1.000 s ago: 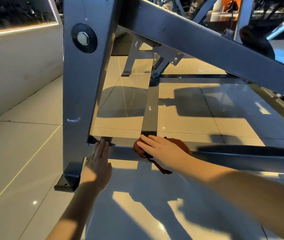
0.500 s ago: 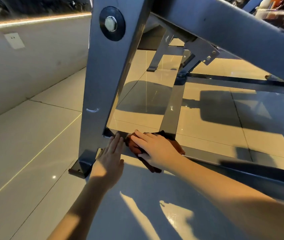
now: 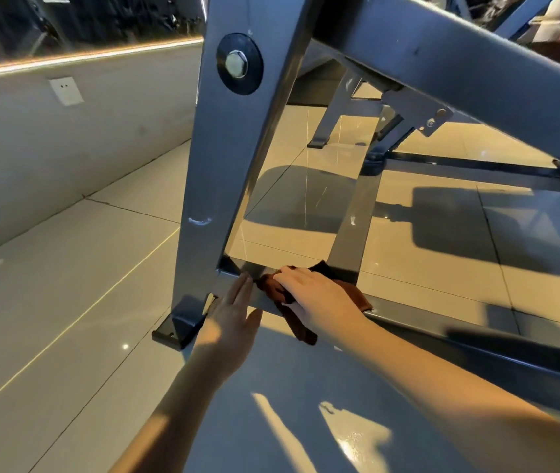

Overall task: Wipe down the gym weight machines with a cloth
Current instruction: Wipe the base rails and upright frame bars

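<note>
R hand (image 3: 319, 298): flat on cloth (image 3: 271, 289), fingers nearly straight & close together, palm pressing down; no pinch that I can see.
cloth: brown, bunched under R palm on top of bar (image 3: 408, 321); a tail hangs off the near edge, below the wrist.
L hand (image 3: 234, 312): flat, fingers straight & together, tips on bar just left of cloth, nearly touching it; holds nothing.
post (image 3: 217, 165): meets bar just beyond L fingertips; corner there looks tight.
cross tube (image 3: 353, 230): runs away from R knuckles, joins bar right behind cloth.
step (my guess): wiping bar top twd the corner at L fingertips.
do well: lift L hand clear so cloth can reach the corner; press w/ whole palm, not fingertips; make one long pass, then fold the tail under & do the near face below the wrist.
also: work cloth round the joint behind R knuckles; dust prob collects there.
risk: loose tail may drag on floor (image 3: 67, 285) & pick up grit; bunch may slip if pressure is light.
progress (judged): bar to the right of R forearm & post not yet covered, so prob early.
</note>
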`<state>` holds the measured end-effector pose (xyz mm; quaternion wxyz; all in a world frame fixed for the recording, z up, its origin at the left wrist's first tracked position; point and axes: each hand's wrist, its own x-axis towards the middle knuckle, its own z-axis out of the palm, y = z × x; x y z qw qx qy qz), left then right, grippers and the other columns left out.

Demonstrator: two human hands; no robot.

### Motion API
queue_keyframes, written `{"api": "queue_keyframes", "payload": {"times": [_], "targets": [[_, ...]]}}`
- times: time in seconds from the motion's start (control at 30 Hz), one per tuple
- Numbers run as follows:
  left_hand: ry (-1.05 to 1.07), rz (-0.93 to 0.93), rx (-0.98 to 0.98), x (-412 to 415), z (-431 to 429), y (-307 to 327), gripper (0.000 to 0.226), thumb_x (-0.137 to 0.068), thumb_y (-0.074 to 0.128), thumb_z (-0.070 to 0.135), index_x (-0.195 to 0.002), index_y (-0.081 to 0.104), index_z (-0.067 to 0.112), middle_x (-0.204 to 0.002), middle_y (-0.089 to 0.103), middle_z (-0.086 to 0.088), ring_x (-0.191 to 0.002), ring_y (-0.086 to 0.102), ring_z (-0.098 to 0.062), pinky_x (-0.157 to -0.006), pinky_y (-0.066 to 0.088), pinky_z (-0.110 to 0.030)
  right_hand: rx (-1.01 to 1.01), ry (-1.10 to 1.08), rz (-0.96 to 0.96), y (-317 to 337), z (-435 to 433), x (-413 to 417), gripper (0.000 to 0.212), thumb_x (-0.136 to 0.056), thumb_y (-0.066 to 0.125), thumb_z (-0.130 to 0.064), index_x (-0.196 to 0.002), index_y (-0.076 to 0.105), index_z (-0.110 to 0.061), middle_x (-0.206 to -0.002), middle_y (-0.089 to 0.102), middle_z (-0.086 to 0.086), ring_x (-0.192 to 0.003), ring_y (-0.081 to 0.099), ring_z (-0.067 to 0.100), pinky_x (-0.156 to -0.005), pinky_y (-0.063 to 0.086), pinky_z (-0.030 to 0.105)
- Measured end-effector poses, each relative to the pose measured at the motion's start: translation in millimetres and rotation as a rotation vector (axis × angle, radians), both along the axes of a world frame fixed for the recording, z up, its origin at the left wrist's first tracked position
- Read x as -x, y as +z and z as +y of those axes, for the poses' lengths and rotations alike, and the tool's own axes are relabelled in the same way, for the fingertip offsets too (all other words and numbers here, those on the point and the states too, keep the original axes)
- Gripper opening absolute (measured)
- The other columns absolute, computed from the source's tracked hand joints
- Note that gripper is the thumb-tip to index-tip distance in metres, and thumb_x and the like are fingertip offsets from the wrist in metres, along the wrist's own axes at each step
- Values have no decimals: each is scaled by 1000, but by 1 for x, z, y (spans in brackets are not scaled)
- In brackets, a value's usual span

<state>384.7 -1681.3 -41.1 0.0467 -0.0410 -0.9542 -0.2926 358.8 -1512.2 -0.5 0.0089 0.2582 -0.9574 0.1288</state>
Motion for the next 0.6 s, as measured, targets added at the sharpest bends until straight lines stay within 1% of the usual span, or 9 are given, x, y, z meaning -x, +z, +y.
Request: {"api": "queue_keyframes", "payload": {"times": [0.07, 0.13, 0.2, 0.27, 0.3, 0.37, 0.43, 0.5, 0.6], "targets": [[48, -15, -251, -11, 2, 7, 47, -101, 42, 23, -147, 33, 16, -152, 30, -3, -140, 27, -17, -110, 26, -28, 239, -96, -122, 9, 2, -6, 34, -100, 51, -23, -133, 45, -26, -120, 60, -2, -110, 57, 19, -87, 46, 26], [103, -5, -383, -22, 6, 15, 37, -100, 43, 27, -137, 44, 21, -141, 42, -2, -132, 38, -19, -103, 34, -28, 488, -160, -237, 18, 1, -12, 26, -101, 49, -25, -126, 44, -25, -103, 58, -7, -95, 58, 15, -79, 48, 24], [125, -23, -462, -32, 12, 25, 25, -100, 40, 35, -124, 46, 31, -127, 49, 1, -119, 48, -17, -90, 41, -25, 672, -183, -351, 29, -3, -16, 18, -101, 48, -24, -118, 48, -19, -99, 52, -6, -89, 53, 10, -72, 43, 19], [42, -92, -664, -38, 22, 39, 28, -99, 36, 41, -122, 46, 31, -121, 55, 3, -108, 55, -6, -82, 42, -15, 784, -180, -409, 41, -12, -19, 19, -99, 50, -27, -105, 55, -10, -103, 51, 4, -93, 54, 16, -71, 41, 19], [-30, -143, -793, -40, 27, 45, 33, -97, 36, 44, -123, 47, 29, -119, 58, 3, -104, 58, -2, -82, 45, -14, 833, -173, -462, 44, -16, -21, 25, -96, 52, -31, -102, 58, -8, -104, 53, 8, -96, 56, 22, -72, 43, 22], [-87, -221, -925, -37, 34, 53, 46, -92, 41, 54, -129, 46, 27, -117, 62, 1, -104, 62, -3, -90, 50, -24, 914, -182, -598, 52, -24, -26, 21, -98, 50, -35, -95, 59, -16, -100, 58, 8, -94, 59, 21, -75, 47, 26], [-55, -229, -1028, -36, 38, 65, 40, -93, 45, 51, -124, 49, 26, -111, 65, -1, -96, 66, -4, -81, 54, -23, 904, -198, -653, 61, -25, -26, 22, -100, 46, -33, -90, 58, -18, -102, 61, 14, -92, 62, 21, -74, 50, 28], [38, -183, -1070, -36, 37, 71, 33, -94, 51, 37, -122, 53, 21, -105, 67, -1, -87, 69, -6, -70, 54, -19, 873, -217, -636, 71, -21, -21, 31, -102, 42, -36, -93, 61, -12, -95, 62, 16, -84, 63, 19, -61, 46, 18], [237, -16, -1041, -29, 22, 71, 30, -93, 56, 32, -121, 54, 21, -106, 67, -2, -99, 66, -18, -82, 55, -32, 934, -178, -506, 77, -16, -11, 21, -103, 43, -31, -95, 61, -23, -87, 57, -5, -84, 56, 14, -57, 38, 1]]}}
